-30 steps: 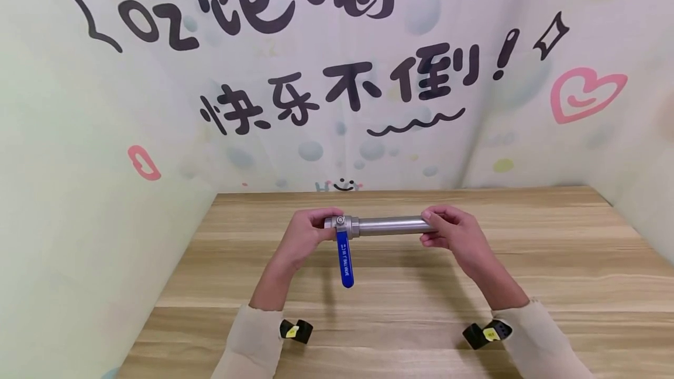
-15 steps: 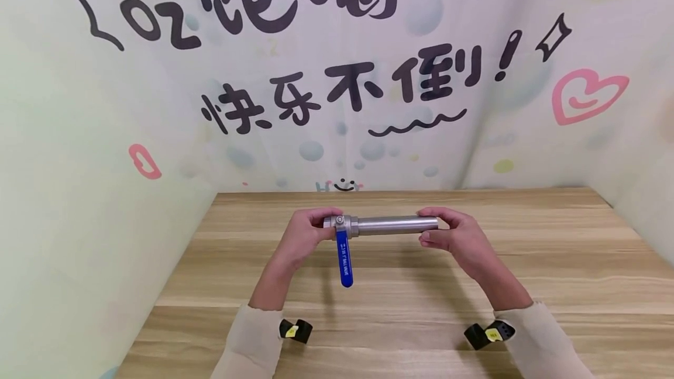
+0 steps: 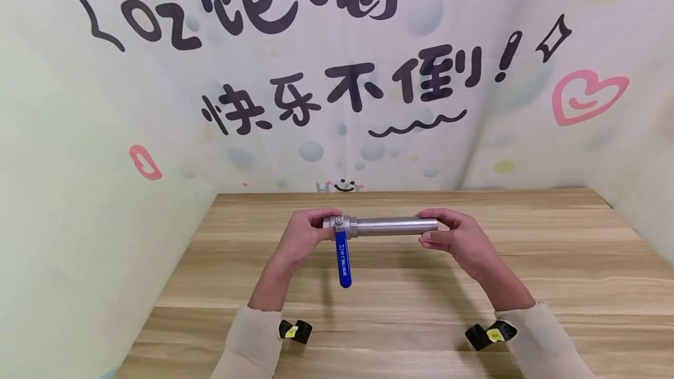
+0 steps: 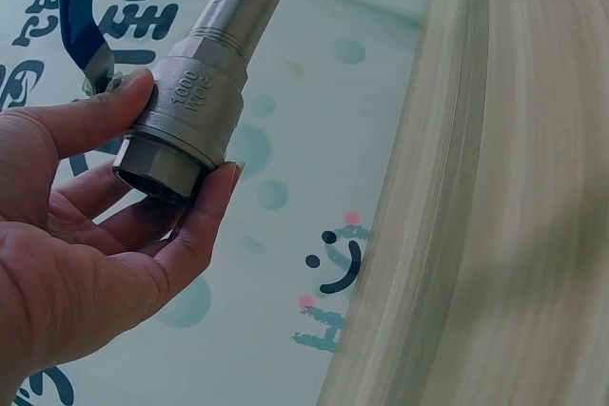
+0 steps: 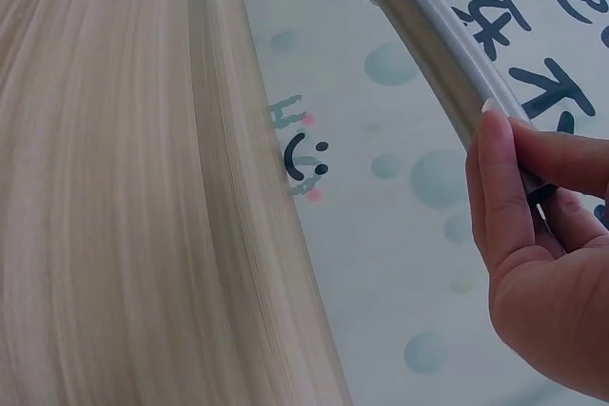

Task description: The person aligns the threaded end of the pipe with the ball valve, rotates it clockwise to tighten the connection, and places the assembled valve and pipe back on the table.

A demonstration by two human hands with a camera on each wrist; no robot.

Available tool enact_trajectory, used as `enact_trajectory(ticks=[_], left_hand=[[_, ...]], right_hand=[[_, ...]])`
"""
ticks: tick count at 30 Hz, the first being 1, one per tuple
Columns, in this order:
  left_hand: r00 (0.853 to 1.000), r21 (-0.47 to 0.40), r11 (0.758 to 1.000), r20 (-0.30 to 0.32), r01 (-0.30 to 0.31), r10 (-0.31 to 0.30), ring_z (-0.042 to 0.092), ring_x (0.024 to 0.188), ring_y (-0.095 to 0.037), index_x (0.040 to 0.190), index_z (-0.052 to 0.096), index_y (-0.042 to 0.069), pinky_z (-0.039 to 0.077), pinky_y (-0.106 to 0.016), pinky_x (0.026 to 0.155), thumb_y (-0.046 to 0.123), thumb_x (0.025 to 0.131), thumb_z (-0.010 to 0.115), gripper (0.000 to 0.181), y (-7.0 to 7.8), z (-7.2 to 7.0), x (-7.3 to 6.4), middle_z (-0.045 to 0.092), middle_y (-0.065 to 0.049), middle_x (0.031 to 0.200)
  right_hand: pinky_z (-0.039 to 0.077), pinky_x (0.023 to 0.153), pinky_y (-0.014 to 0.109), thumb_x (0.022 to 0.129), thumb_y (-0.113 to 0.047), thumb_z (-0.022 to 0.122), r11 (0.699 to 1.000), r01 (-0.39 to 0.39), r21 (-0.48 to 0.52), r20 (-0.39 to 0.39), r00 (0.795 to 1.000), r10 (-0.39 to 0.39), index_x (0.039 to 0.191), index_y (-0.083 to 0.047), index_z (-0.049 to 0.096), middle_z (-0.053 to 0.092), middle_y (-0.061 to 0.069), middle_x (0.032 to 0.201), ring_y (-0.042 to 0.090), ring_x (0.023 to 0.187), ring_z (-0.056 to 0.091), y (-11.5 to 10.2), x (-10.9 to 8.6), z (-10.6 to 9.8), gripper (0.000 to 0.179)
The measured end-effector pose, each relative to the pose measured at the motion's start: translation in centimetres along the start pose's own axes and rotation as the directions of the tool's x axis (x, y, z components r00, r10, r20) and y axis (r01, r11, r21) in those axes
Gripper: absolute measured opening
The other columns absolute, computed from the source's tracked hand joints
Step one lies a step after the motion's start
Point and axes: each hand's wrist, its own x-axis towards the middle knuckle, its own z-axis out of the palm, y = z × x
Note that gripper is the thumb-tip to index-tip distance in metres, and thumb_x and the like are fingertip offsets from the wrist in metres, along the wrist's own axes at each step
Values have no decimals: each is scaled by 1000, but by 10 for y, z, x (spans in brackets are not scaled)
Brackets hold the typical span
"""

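A steel ball valve (image 4: 195, 106) with a blue lever handle (image 3: 344, 259) is joined to a straight metal pipe (image 3: 397, 226). Both are held level above the table, and the lever points toward the person. My left hand (image 3: 301, 238) grips the valve body at its outer end, thumb on the near side; its open hex end (image 4: 162, 166) shows in the left wrist view. At the pipe's other end, my right hand (image 3: 463, 241) pinches the pipe between thumb and fingers. Its dark end edge (image 5: 540, 193) shows among those fingers in the right wrist view.
Below lies a wood-grain table (image 3: 379, 320). A white printed curtain (image 3: 337, 157) with dark lettering hangs behind it and along the sides. Each sleeved wrist carries a small black camera, one left camera (image 3: 296, 331) and one right camera (image 3: 489, 335).
My right hand's thumb and fingers have shifted around the pipe end, with the thumb going from on top of it to its near lower side. The left hand stays on the valve.
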Motion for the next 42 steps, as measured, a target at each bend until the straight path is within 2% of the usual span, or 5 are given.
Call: enact_trajectory(ticks=[15,24,28,36,42], left_hand=[[1000,-1,1000,1,-7,7,62,91,-19,112,71,0,53,-30,78,-8,82,67,32,2,0,-1,67,-16,111],[1000,-2,1000,7,-14,14,62,94,-25,112,71,0,54,-29,77,-9,82,67,32,0,-1,0,67,-15,111],[1000,-10,1000,8,-13,13,61,95,-27,112,71,0,53,-30,77,-10,81,67,32,1,0,-1,67,-16,111],[1000,-9,1000,7,-12,12,61,94,-28,111,71,1,53,-29,76,-10,81,67,32,1,0,-2,66,-15,110],[1000,-7,1000,10,-19,19,61,96,-28,111,71,1,53,-30,77,-9,81,66,32,2,0,-2,67,-15,111]], right_hand=[[57,76,29,86,3,68,994,-12,109,24,1000,10,115,-4,65,53,12,107,18,78,69,-2,-2,-3,30],[57,72,28,90,-5,68,994,-26,104,27,999,23,117,-4,63,56,12,101,15,73,69,-2,-2,-3,28],[58,72,28,91,-7,67,994,-29,106,27,999,26,119,0,61,57,11,96,15,73,69,-2,-2,-3,30],[57,73,28,92,-15,67,996,-38,81,15,999,37,115,-1,61,62,8,95,14,74,68,-1,-2,-2,27],[57,74,28,92,-23,67,998,-49,41,-16,999,50,122,8,54,62,7,94,14,75,68,-1,-1,-2,45]])
